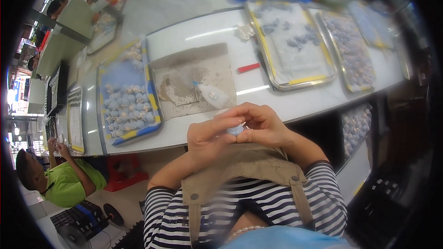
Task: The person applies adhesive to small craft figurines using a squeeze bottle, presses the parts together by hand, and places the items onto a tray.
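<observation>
Close to my body, just off the table's front edge, my left hand (210, 134) and my right hand (264, 127) meet around a small pale-blue rounded piece (235, 130). Fingers of both hands press on it from either side, and a tiny cream-coloured bit shows at its top. Most of the piece is hidden by my fingers, so its exact kind is unclear. Beyond my hands, a white squeeze bottle (213, 96) with a blue tip lies on a stained brown cardboard sheet (222, 64).
At left stands a blue-and-yellow-edged tray (159, 122) of small blue rounded pieces. A red bar (248, 68) lies near a metal-rimmed tray (295, 83) with several dark-blue pieces. Another filled tray (357, 60) is farther right. A person in a green shirt (69, 184) sits at left.
</observation>
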Demonstrator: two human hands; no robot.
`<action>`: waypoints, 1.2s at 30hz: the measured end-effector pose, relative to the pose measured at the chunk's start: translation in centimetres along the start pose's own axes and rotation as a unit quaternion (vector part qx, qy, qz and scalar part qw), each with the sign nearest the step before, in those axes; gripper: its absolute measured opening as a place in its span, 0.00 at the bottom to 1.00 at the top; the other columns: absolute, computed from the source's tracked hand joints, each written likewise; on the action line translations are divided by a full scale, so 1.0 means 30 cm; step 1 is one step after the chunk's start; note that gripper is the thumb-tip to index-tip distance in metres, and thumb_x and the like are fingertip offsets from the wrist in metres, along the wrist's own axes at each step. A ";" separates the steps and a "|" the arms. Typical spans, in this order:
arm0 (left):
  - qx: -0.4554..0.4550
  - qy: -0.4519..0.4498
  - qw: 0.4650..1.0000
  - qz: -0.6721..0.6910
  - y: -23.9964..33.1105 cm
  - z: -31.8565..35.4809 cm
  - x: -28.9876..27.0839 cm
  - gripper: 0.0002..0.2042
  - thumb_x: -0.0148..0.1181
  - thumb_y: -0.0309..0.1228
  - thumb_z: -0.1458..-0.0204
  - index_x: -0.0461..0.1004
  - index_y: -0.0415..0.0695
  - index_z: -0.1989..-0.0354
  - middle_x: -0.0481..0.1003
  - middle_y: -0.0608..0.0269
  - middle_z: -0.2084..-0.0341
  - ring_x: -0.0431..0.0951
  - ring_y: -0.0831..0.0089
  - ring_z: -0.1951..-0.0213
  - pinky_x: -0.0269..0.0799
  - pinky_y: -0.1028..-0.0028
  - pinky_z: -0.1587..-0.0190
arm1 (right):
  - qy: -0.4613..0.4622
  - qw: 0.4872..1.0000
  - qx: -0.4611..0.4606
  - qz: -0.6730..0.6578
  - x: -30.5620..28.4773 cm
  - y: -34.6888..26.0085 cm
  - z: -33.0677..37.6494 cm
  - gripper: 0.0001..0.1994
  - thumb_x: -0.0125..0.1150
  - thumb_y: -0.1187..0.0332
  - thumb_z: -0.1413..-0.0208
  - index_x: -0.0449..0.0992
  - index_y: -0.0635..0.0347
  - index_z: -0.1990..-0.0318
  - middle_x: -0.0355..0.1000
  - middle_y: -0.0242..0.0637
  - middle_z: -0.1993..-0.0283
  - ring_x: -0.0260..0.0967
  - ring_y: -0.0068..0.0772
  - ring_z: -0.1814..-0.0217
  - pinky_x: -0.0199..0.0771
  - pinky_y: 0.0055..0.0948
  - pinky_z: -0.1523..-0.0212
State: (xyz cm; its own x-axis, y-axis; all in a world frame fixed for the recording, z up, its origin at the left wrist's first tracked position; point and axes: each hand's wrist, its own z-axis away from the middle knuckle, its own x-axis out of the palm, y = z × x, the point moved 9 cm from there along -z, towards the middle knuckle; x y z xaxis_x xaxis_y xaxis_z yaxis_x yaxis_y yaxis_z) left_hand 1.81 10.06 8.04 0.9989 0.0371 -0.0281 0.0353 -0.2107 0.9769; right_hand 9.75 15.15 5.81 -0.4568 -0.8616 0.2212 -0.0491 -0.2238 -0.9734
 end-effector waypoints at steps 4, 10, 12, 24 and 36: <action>0.043 0.005 0.998 -0.050 0.025 -0.007 -0.001 0.15 0.57 0.19 0.57 0.72 0.39 0.57 0.75 0.58 0.65 0.72 0.81 0.72 0.67 0.83 0.67 | 0.002 0.999 0.034 -0.023 0.002 -0.006 0.001 0.20 0.60 0.74 0.57 0.67 0.64 0.54 0.69 0.39 0.55 0.66 0.26 0.54 0.67 0.25 0.53; 0.056 0.018 0.995 -0.075 0.035 -0.010 -0.011 0.14 0.57 0.19 0.57 0.73 0.39 0.59 0.75 0.58 0.64 0.75 0.76 0.66 0.69 0.81 0.63 | 0.023 0.999 0.032 -0.024 0.010 0.012 -0.009 0.18 0.58 0.76 0.56 0.67 0.64 0.54 0.68 0.38 0.55 0.66 0.26 0.54 0.67 0.25 0.53; 0.046 0.068 0.993 -0.080 0.035 -0.006 -0.034 0.09 0.57 0.25 0.55 0.73 0.38 0.64 0.76 0.53 0.70 0.76 0.70 0.68 0.70 0.77 0.65 | 0.026 0.998 0.024 -0.048 0.021 0.010 -0.011 0.19 0.57 0.76 0.55 0.67 0.64 0.53 0.68 0.38 0.54 0.65 0.26 0.53 0.67 0.25 0.53; 0.051 0.065 0.991 -0.106 0.018 0.003 -0.022 0.14 0.58 0.19 0.59 0.73 0.41 0.60 0.76 0.57 0.66 0.76 0.72 0.64 0.69 0.79 0.61 | -0.003 0.974 0.020 -0.224 0.037 0.039 0.003 0.20 0.49 0.73 0.49 0.61 0.66 0.47 0.58 0.46 0.42 0.57 0.33 0.41 0.59 0.32 0.43; 0.012 0.061 0.993 -0.101 0.038 0.022 -0.019 0.13 0.59 0.24 0.57 0.73 0.43 0.60 0.76 0.58 0.66 0.76 0.72 0.65 0.71 0.77 0.63 | 0.011 0.991 0.006 -0.131 0.049 0.023 0.025 0.20 0.50 0.74 0.50 0.62 0.66 0.48 0.59 0.49 0.43 0.57 0.37 0.41 0.56 0.35 0.41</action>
State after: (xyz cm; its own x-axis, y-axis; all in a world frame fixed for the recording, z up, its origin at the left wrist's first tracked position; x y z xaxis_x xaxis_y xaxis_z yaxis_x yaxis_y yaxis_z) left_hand 1.30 9.17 9.03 0.9603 0.1982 -0.1964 0.2374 -0.2107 0.9483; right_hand 9.70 13.39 5.51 -0.4496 -0.7632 0.4641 -0.1584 -0.4432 -0.8823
